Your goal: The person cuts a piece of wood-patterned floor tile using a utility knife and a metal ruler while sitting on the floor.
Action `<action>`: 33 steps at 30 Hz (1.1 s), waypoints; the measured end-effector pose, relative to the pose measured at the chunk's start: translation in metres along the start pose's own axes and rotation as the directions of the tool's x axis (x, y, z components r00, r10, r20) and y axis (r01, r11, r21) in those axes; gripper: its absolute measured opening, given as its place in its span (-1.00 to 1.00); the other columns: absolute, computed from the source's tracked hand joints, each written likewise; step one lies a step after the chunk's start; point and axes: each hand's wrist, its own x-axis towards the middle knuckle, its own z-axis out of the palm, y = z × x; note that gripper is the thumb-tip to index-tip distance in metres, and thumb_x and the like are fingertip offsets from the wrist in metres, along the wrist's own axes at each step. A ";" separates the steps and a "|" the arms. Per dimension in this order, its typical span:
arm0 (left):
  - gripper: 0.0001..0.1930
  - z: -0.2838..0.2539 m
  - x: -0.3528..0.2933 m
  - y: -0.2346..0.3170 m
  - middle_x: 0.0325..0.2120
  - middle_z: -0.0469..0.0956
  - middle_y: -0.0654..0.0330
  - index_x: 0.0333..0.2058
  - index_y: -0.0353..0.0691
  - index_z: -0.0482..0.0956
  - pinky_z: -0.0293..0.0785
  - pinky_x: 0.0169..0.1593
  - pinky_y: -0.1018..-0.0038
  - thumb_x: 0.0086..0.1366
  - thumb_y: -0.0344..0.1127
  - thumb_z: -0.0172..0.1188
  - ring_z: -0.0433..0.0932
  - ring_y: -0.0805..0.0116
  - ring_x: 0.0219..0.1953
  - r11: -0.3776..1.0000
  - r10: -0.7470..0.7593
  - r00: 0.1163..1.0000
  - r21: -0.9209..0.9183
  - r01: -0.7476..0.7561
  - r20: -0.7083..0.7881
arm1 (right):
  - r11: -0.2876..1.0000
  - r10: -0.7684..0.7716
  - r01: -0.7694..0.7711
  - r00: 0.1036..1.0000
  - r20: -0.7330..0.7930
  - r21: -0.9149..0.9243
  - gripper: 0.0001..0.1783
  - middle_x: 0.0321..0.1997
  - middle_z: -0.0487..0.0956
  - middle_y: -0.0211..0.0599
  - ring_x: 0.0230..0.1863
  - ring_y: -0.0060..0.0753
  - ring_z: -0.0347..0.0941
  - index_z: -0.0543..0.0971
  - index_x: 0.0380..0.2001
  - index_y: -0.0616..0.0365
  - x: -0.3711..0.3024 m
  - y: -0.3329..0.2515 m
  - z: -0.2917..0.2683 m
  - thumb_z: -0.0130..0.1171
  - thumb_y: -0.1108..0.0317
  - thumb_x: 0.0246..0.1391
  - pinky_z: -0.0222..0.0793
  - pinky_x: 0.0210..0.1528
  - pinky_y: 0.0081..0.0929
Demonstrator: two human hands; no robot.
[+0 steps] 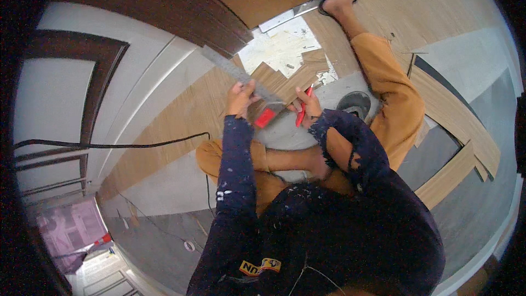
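My left hand (241,98) is closed on a grey metal try square (227,64), whose long blade slants across a wood-look floor plank (287,85). The square's red part (265,118) lies just right of that hand. My right hand (310,104) grips a red utility knife (305,108), its tip pointing up and away from me. That plank has a stepped, notched far edge and lies over a white, debris-strewn patch of floor (282,44). My left fingers are partly hidden behind the square.
Loose planks (457,115) and a dark sheet lie at the right. A brown door frame (164,0) borders the far left. A black cable (109,145) runs in from the left. My bent legs (392,77) surround the work; a grey shoe (355,102) sits close by.
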 end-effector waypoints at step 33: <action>-0.30 0.073 -0.049 0.003 -0.26 0.63 -0.04 -0.15 -0.37 0.55 0.51 -0.13 0.25 -0.19 -0.05 0.64 0.61 0.08 -0.22 0.585 0.644 0.734 0.756 -0.294 -0.213 | 0.801 0.131 -0.037 0.985 0.114 -0.598 -0.69 -0.47 0.57 -0.58 -0.68 -0.73 0.28 0.63 -0.23 0.09 -0.022 -0.042 -0.012 0.46 0.30 -0.06 0.11 -0.69 -0.64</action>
